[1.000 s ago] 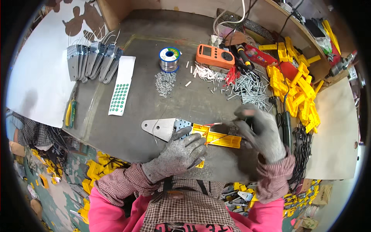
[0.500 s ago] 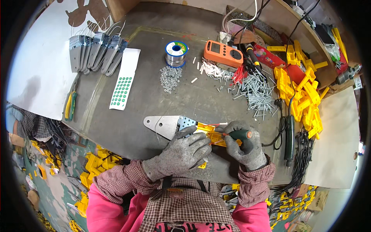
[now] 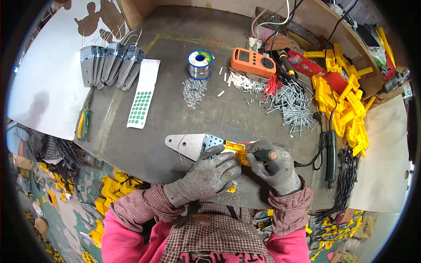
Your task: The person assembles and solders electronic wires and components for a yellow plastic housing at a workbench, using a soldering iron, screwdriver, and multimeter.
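A flat silver metal blade [image 3: 187,146] with two holes lies near the table's front edge, joined to a yellow plastic handle [image 3: 234,147]. Wearing a grey glove, my left hand [image 3: 202,179] is closed over that handle near the blade and steadies it against the table. In my gloved right hand [image 3: 283,173] is a screwdriver [image 3: 265,155] with a dark green grip, its butt toward me. The screwdriver's tip is over the handle's far-right part, hidden by my fingers. A thin wire trails across the blade.
Behind my hands stand a solder spool [image 3: 199,63], a heap of nuts [image 3: 194,93] and an orange meter [image 3: 253,62]. Screws [image 3: 294,107] and yellow plastic parts [image 3: 348,116] pile up at right, beside a soldering iron [image 3: 331,158]. Left are stacked blades [image 3: 103,65], a sticker sheet [image 3: 142,96] and pliers [image 3: 83,120].
My right hand has drawn in tighter around the screwdriver, whose grip has shifted slightly left and down. My left hand keeps its hold. The whole view has shifted a little.
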The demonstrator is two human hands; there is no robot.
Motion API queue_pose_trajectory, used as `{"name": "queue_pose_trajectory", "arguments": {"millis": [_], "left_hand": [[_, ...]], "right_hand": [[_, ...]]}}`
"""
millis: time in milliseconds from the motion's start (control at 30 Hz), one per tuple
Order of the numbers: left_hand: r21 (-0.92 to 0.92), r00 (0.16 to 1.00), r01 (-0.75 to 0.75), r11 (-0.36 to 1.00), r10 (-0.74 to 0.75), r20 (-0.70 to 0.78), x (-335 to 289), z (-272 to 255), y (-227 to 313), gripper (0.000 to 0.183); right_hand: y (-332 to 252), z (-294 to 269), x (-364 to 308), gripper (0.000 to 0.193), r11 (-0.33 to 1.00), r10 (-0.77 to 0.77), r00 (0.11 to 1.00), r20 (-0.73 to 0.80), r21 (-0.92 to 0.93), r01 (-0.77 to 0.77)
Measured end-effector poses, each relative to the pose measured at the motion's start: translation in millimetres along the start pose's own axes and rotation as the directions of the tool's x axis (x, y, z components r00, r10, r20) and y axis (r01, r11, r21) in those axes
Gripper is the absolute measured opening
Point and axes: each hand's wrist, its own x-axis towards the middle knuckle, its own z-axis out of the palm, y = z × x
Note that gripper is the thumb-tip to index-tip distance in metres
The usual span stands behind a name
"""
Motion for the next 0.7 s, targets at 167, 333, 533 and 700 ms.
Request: {"name": "queue_pose_trajectory", "arguments": {"millis": [167,333,533,700], "left_hand": [[-0.146,0.973,0.127,0.981,-0.152,-0.172,20,-28,11,0.035],[0.149,0.998,0.043,0.988,-0.050,0.043,113,-63,30,0.047],[0.047,0.962,-0.201,0.979,0.206,-0.181,147,-102,41,0.063],[-0.326,0.981,-0.029,0.945,-0.036,-0.192,135,-74,14,0.068]], "right_hand": [[10,11,3,0.014,0.995,-0.083,0.996,0.033,-0.055,0.085],[46,44,-14,0.025,0.974,-0.225,0.972,-0.061,0.015,0.227],[86,59,-17,0.052,0.914,0.129,0.991,-0.019,0.390,-0.111],[52,42,-12,0.054,0.811,0.194,0.981,0.015,0.560,-0.169]]}}
